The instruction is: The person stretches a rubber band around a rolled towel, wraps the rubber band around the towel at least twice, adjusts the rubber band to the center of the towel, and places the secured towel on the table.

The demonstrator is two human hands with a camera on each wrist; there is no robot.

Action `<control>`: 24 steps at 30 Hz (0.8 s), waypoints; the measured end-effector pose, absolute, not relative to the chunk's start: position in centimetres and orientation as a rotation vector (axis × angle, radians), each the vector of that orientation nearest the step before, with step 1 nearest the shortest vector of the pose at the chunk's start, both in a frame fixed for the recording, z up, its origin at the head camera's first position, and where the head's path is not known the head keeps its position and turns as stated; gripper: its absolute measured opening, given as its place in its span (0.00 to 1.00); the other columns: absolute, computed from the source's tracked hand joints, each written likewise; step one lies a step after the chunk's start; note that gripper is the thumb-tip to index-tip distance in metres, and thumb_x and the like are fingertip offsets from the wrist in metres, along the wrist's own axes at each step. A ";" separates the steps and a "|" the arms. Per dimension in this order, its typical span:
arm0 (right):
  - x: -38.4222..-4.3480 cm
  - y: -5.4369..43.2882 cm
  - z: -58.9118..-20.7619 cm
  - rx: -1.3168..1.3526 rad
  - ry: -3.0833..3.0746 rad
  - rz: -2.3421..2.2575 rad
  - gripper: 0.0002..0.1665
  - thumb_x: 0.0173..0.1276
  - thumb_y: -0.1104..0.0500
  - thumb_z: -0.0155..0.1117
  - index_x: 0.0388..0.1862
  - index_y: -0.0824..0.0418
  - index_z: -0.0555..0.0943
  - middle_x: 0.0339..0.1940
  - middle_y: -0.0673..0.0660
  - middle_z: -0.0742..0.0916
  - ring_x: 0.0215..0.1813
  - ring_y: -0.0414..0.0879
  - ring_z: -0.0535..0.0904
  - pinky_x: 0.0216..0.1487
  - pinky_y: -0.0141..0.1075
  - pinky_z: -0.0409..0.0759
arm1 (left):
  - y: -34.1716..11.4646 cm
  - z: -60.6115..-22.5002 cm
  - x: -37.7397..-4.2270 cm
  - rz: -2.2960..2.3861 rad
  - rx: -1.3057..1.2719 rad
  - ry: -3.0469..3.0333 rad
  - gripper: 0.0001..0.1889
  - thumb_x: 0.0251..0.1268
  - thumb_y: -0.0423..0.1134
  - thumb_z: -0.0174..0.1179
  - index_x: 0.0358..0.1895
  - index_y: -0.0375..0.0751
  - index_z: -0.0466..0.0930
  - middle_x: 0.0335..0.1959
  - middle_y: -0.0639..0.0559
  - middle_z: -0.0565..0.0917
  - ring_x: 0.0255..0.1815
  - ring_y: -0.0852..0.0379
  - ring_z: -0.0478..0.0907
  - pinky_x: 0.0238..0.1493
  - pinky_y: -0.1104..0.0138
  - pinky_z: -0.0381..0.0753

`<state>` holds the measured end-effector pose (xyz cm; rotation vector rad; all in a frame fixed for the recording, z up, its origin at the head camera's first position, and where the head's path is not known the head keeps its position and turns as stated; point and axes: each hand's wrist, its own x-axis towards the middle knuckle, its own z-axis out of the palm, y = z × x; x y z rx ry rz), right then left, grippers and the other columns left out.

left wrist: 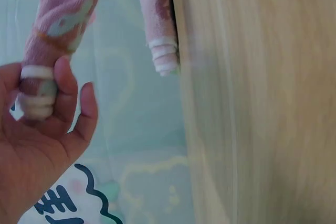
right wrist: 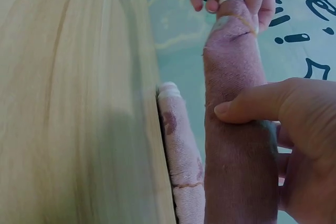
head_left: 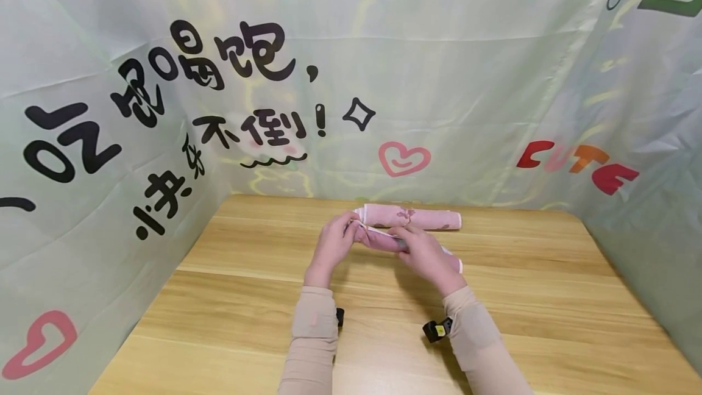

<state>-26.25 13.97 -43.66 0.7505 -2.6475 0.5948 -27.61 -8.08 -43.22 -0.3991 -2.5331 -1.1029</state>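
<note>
A rolled pink towel with white edges is held above the table by both hands. At its left end, my left hand pinches the white-banded tip between thumb and fingers, as the left wrist view shows with the towel end. Farther along, my right hand grips the roll; in the right wrist view the thumb presses across its near face while the fingers go behind it. A second rolled pink towel with darker prints lies just behind, along the table's far edge.
The wooden table meets a printed fabric curtain at its back and sides. The far edge runs close behind the second towel. Small black devices, one by the right wrist, are strapped at both wrists.
</note>
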 end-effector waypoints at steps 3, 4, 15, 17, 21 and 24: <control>-26.3 14.0 -43.7 0.735 -2.653 0.636 0.28 0.52 0.67 0.73 0.54 0.55 0.80 0.54 0.61 0.84 0.52 0.59 0.82 0.52 0.52 0.81 | -7.8 -43.3 -27.6 -1.124 -0.341 -2.485 0.07 0.72 0.39 0.54 0.44 0.44 0.81 0.40 0.43 0.84 0.44 0.47 0.81 0.46 0.53 0.79; -26.3 14.1 -43.7 0.736 -2.645 0.647 0.28 0.52 0.67 0.73 0.54 0.56 0.79 0.54 0.62 0.84 0.52 0.59 0.82 0.52 0.52 0.81 | -7.7 -43.3 -27.6 -1.134 -0.328 -2.473 0.08 0.72 0.39 0.54 0.45 0.43 0.81 0.41 0.43 0.84 0.44 0.46 0.81 0.46 0.52 0.79; -26.5 14.3 -43.7 0.753 -2.613 0.753 0.25 0.54 0.69 0.71 0.52 0.59 0.81 0.53 0.62 0.84 0.54 0.60 0.82 0.57 0.52 0.80 | -7.7 -43.4 -27.7 -1.187 -0.281 -2.428 0.06 0.71 0.33 0.52 0.43 0.37 0.79 0.38 0.41 0.85 0.42 0.45 0.81 0.46 0.52 0.80; -26.5 14.4 -43.6 0.748 -2.614 0.750 0.24 0.55 0.68 0.72 0.53 0.59 0.80 0.53 0.62 0.84 0.54 0.60 0.82 0.57 0.52 0.80 | -7.7 -43.4 -27.7 -1.197 -0.286 -2.433 0.06 0.71 0.33 0.52 0.42 0.37 0.79 0.38 0.40 0.85 0.42 0.45 0.81 0.46 0.52 0.80; -26.5 14.4 -43.5 0.766 -2.594 0.741 0.26 0.55 0.67 0.72 0.54 0.59 0.79 0.53 0.63 0.84 0.54 0.60 0.82 0.56 0.52 0.80 | -7.9 -43.3 -27.7 -1.207 -0.299 -2.450 0.06 0.72 0.33 0.52 0.42 0.38 0.78 0.36 0.42 0.83 0.39 0.48 0.80 0.43 0.54 0.80; -26.5 14.3 -43.5 0.818 -2.563 0.752 0.28 0.55 0.65 0.74 0.56 0.60 0.79 0.54 0.62 0.84 0.55 0.58 0.82 0.57 0.52 0.80 | -8.0 -43.3 -27.6 -1.217 -0.308 -2.461 0.06 0.72 0.34 0.52 0.43 0.38 0.78 0.35 0.43 0.83 0.38 0.49 0.79 0.42 0.55 0.80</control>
